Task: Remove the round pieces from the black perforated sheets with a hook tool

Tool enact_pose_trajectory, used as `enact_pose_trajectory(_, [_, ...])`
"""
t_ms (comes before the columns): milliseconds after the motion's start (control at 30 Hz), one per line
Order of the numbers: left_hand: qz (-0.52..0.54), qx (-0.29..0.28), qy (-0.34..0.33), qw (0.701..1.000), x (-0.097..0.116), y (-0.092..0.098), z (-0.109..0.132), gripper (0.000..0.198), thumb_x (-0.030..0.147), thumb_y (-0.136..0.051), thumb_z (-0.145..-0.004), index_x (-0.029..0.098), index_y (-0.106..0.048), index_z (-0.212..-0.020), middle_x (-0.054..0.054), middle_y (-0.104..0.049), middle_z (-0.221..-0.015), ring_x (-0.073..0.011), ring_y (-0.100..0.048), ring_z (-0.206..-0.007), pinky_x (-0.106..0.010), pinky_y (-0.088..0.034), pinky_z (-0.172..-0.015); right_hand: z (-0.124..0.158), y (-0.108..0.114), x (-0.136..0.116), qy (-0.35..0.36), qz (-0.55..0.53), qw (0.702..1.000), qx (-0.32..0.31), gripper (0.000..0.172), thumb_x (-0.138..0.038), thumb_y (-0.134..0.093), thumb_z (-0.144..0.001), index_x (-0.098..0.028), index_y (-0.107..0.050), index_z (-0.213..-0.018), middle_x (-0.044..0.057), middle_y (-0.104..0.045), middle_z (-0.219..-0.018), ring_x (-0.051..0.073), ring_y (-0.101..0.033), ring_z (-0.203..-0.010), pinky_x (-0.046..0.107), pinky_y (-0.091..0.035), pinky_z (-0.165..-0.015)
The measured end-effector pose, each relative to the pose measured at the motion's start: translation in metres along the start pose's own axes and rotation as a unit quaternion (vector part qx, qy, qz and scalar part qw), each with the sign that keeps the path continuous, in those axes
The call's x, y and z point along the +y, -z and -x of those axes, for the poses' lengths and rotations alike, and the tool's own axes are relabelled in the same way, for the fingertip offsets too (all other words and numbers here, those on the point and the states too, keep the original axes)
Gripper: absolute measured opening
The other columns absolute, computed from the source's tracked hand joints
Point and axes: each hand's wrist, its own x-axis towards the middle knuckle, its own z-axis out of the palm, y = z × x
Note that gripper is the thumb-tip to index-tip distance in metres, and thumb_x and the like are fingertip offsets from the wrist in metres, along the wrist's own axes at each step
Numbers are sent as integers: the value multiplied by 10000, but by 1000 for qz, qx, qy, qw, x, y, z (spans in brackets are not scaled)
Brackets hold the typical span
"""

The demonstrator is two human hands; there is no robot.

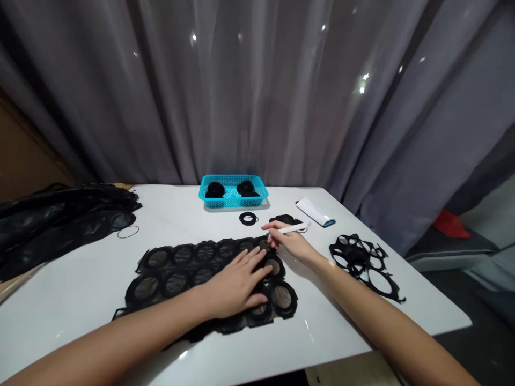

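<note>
A black sheet of moulded rings (pixel 176 281) lies flat on the white table, with thin brownish film showing inside the rings. My left hand (pixel 237 283) presses on its right half, palm down and fingers spread. Gripped in my right hand (pixel 290 242) is a slim white pen-like tool (pixel 295 228), its point down at the sheet's far right corner. What kind of tip it has is too small to tell. Just beyond that hand sits a small pile of black rings (pixel 285 219), partly covered by the fingers.
A blue basket (pixel 234 202) with black pieces stands at the table's back. Near it lies a loose black ring (pixel 248 219). On the right are a white packet (pixel 315 211) and a cut-out black web (pixel 364 261); on the left, a heap of black sheets (pixel 68 214).
</note>
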Motion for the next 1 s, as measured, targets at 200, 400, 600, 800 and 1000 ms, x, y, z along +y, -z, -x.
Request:
enact_pose_trajectory(200, [7, -9, 7, 1000, 4, -23, 3, 679, 385, -573, -945, 192, -337, -1552, -206, -143, -1620, -358, -79, -1505, -563, -178, -1196, -8, 3, 24, -52, -48, 997, -38, 322, -403, -765, -800, -146, -573, -821, 79, -696, -841, 174, -647, -756, 267, -473, -673])
enact_pose_trajectory(400, [50, -32, 11, 998, 5, -14, 0, 695, 312, -616, -915, 314, -330, -1549, -152, -67, -1643, -366, -51, -1503, -593, -143, -1192, -6, 13, 30, -64, 10, 997, -39, 227, -336, -744, -844, -133, -645, -834, 67, -687, -894, 138, -583, -744, 246, -431, -671])
enact_pose_trajectory(600, [78, -65, 12, 995, 3, -10, -6, 756, 230, -653, -833, 324, -376, -1529, -198, -165, -1615, -418, -98, -1479, -669, -199, -1136, -9, 20, 32, -81, 52, 994, -47, 200, -332, -671, -903, -144, -620, -862, 68, -681, -920, 159, -591, -765, 274, -441, -694])
enact_pose_trajectory(800, [73, -61, -1, 995, 0, -6, -8, 753, 234, -644, -827, 312, -394, -1533, -247, -213, -1587, -432, -125, -1459, -665, -271, -1105, -8, 19, 27, -80, 72, 993, -53, 180, -308, -656, -903, -145, -610, -842, 65, -666, -937, 155, -564, -789, 265, -418, -686])
enact_pose_trajectory(1000, [61, -61, 10, 996, 4, -3, -8, 770, 235, -664, -823, 338, -387, -1533, -235, -210, -1593, -431, -151, -1454, -653, -286, -1103, -7, 21, 25, -68, 89, 992, -58, 155, -285, -627, -922, -162, -589, -836, 52, -657, -960, 166, -577, -844, 279, -439, -734])
